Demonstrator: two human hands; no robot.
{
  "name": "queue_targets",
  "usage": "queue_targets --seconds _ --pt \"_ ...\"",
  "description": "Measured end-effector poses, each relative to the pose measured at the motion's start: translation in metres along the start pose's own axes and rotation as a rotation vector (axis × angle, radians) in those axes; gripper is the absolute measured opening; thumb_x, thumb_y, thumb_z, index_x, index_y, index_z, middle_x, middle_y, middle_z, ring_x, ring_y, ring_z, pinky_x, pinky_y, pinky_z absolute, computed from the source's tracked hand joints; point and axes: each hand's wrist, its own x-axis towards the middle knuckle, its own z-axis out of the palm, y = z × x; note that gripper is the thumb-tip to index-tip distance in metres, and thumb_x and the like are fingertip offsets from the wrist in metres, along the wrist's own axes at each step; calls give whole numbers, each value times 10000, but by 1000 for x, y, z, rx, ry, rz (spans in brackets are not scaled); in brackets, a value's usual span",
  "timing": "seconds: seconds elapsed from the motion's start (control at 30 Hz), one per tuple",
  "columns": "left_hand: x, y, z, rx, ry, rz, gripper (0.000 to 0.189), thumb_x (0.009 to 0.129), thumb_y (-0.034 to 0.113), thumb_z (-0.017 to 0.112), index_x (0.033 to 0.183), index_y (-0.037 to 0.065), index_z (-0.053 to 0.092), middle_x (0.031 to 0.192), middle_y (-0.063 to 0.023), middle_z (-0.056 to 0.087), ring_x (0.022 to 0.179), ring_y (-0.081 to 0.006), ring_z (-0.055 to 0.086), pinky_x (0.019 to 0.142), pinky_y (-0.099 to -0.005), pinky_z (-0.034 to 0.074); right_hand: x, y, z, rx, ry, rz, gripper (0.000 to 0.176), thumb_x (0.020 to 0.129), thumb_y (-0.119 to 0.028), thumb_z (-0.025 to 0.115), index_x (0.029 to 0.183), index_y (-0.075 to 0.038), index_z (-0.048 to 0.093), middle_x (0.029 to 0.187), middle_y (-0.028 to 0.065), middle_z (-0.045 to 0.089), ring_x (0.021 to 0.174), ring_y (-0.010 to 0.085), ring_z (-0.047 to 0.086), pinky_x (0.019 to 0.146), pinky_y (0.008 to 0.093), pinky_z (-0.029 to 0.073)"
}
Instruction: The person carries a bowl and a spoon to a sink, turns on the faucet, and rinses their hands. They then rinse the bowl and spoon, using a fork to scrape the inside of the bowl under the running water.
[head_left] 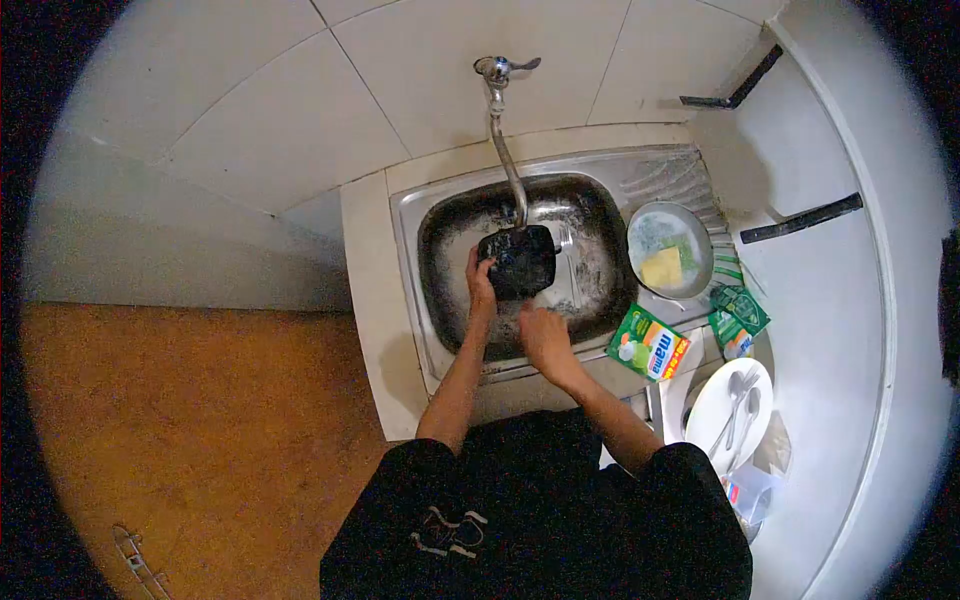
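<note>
A black, square-cornered container (517,262) is held over the sink basin (440,290), under the tap spout (508,165). My left hand (481,280) grips its left side, thumb on the near face. Just below its lower right edge is my right hand (545,338), its fingers curled in and slightly blurred. Whether that hand holds anything or touches the container, I cannot make out. A fork (569,262) lies in the basin to the right of the container.
On the drainboard right of the basin sits a round bowl (636,240) with suds and a yellow-green sponge (662,268). Near it lie a green "mama" packet (648,343) and another green packet (738,312). A white plate (712,400) with several spoons stands lower right.
</note>
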Motion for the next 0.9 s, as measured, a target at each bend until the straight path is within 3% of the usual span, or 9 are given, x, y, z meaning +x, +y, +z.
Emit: queue_targets --seconds 0.07,0.17,0.27,0.37,0.5,0.6,0.67,0.8,0.9 --pt "-12 27 17 -104 52 -81 562 753 188 482 1250 -24 325 1084 -131 499 959 -204 491 860 -309 374 -1 0 -1 1 19 -74 109 669 -35 537 762 21 530 714 193 568 677 335 585 581 427 471" --pt "7 -19 -12 -31 106 -112 597 748 211 484 1269 -12 297 1089 -142 494 968 -218 491 857 -324 382 1 8 -2 45 41 -6 78 686 -34 523 747 13 535 721 189 571 678 337 583 577 427 468" --pt "-8 28 14 5 -18 -112 630 738 216 484 1287 -4 266 1134 -144 467 1008 -227 471 867 -320 377 1 8 2 44 107 7 45 697 -34 511 720 -6 538 717 181 568 679 341 580 586 436 464" --pt "4 -13 -13 -143 89 -279 629 729 203 484 1290 14 273 1149 -138 455 1018 -227 465 876 -312 373 -1 4 -2 8 -5 28 54 706 -22 494 728 -13 542 725 184 567 688 346 580 576 437 467" --pt "-8 2 1 -117 111 -265 604 736 205 478 1286 35 295 1131 -127 469 1002 -233 475 851 -313 395 -1 10 3 -2 16 -6 90 696 -32 506 774 -5 543 756 204 569 699 346 584 589 439 469" --pt "-1 -7 -11 33 43 -34 605 738 213 478 1292 55 294 1134 -142 459 994 -240 484 820 -320 422 -6 0 -9 -2 -5 -39 119 685 -50 521 792 -3 541 756 213 565 689 353 581 595 443 468" --pt "-6 2 -10 -291 27 -324 581 736 230 489 1263 46 329 1102 -140 479 950 -236 511 779 -329 445 -8 -3 -14 8 -59 -48 136 676 -64 531 799 -5 538 749 214 561 684 357 578 601 444 466" --pt "-11 23 5 -267 41 -218 512 745 270 500 1190 39 396 1027 -123 517 862 -225 550 748 -343 461 -8 1 -20 -3 -66 -41 203 655 -82 553 838 -1 522 738 206 560 688 373 568 623 437 467" --pt "-11 28 8 -205 224 -320 444 766 324 492 1113 52 441 952 -100 546 794 -219 571 708 -352 474 -3 8 -26 15 -73 -6 217 649 -80 551 847 4 515 748 209 559 713 381 562 638 440 463"
